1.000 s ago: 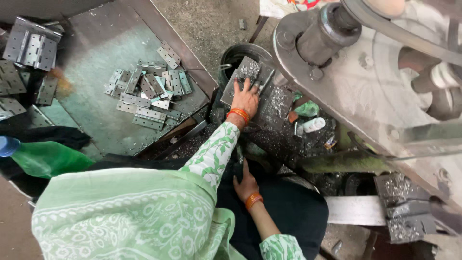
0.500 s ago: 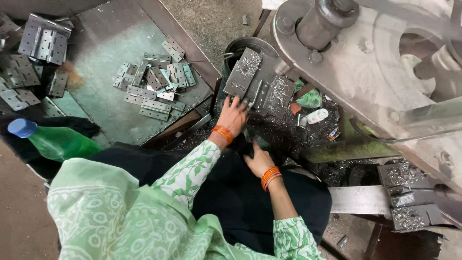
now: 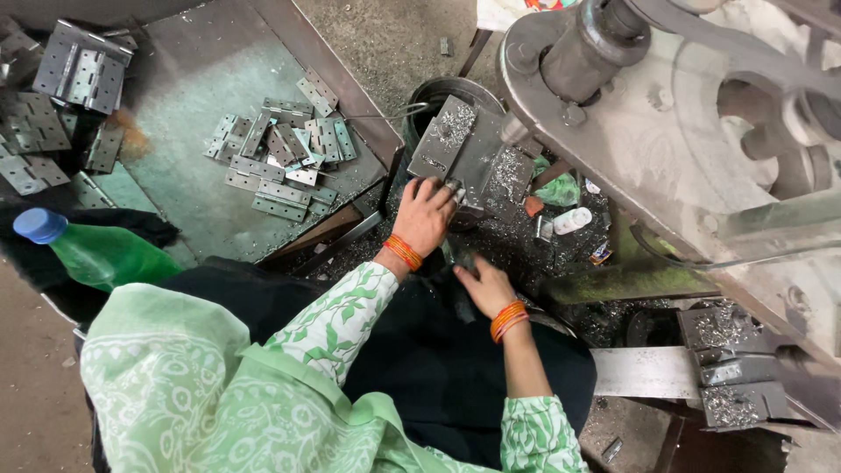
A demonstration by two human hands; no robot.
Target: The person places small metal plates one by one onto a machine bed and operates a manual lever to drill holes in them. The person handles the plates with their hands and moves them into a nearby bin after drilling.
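Note:
My left hand (image 3: 425, 215), with orange bangles at the wrist, reaches forward to a stack of grey metal plates (image 3: 455, 140) that leans in a dark round bucket (image 3: 435, 90). Its fingers curl over the lower edge of the plates. My right hand (image 3: 484, 285), also with orange bangles, lies on the black cloth (image 3: 412, 342) over my lap, fingers spread, next to a small dark piece. I cannot tell whether it holds anything. Metal shavings cover the plates and the floor around them.
A large grey press machine (image 3: 666, 131) fills the upper right. A pile of small hinge plates (image 3: 280, 162) lies on a green metal tray (image 3: 193, 96) at left, with more folded plates (image 3: 74, 74) beyond. A green bottle (image 3: 96, 254) lies at left. Scrap bits (image 3: 561, 206) lie under the machine.
My left hand pulled back from the plates toward my lap, then went forward onto them again. My right hand shifted slightly right on the lap.

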